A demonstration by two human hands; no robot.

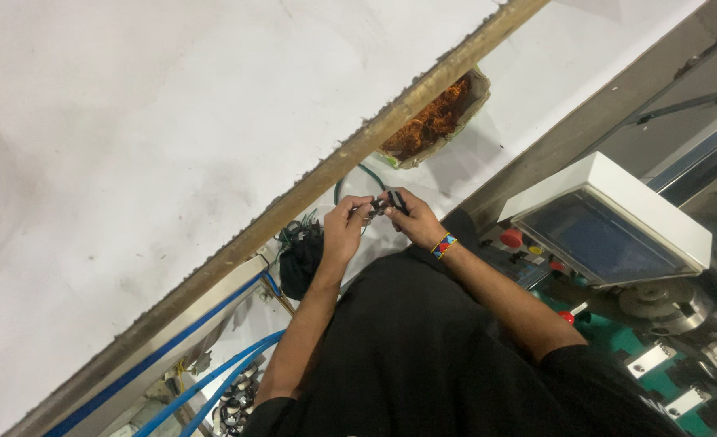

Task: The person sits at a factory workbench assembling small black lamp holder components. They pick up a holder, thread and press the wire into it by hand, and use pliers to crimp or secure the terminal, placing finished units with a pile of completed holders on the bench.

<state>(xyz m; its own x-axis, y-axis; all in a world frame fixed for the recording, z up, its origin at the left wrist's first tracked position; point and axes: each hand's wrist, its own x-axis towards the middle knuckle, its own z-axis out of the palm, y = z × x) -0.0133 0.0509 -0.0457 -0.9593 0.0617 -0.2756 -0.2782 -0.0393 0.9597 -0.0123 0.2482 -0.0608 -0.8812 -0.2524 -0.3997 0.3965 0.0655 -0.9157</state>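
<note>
I log one carrying surface: a white sheet-like work surface, scuffed and smudged grey, crossed diagonally by a rough wooden strip. On it, past the strip: a torn cardboard box of orange-brown shreds, with a green cable just beside it. Blue hoses lie at the lower edge.

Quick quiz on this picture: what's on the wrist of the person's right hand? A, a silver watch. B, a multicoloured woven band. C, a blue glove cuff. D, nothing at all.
B: a multicoloured woven band sits on the wrist just behind the right hand, which meets the left hand on a small dark part.
</note>
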